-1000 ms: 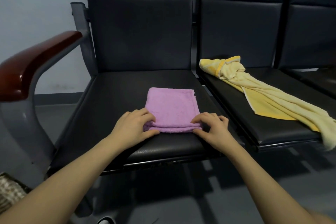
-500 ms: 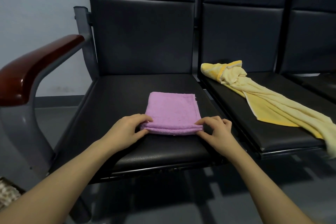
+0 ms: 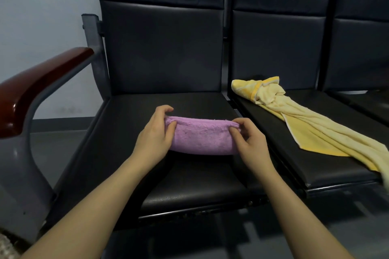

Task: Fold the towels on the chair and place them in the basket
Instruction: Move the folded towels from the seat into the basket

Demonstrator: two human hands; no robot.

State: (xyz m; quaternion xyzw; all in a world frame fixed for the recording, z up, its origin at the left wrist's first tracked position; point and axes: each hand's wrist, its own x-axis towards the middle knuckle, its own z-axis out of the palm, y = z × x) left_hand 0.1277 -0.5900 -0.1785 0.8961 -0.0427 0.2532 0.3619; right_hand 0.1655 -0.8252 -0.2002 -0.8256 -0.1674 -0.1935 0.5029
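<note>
You hold the pink towel (image 3: 202,139) with both hands. It is folded into a small, thick bundle, and it is up off the seat (image 3: 189,191), just above the front half of it.

Your left hand (image 3: 154,134) grips the left end of the towel. The thumb lies on the side facing you, and the fingers curl over the top edge and down behind it. The grip is closed tight on the cloth, with no gap you can see.

Your right hand (image 3: 250,141) grips the right end. The thumb and first finger pinch the top corner, and the other fingers are bent close by, against the end of the bundle. This grip is narrow too, closed on the cloth.

The towel hangs between your two hands and bows down a little in the middle.

The yellow towel (image 3: 315,124) is not folded. It lies long and bunched up on the next seat (image 3: 328,172) to your right, well apart from your hands. One end sits near the chair back and the other end drops off the front edge.

At the bottom left corner there is a bit of something woven (image 3: 6,246). You cannot tell what it is from so small a piece.

A brown armrest (image 3: 40,84) is on your left.
</note>
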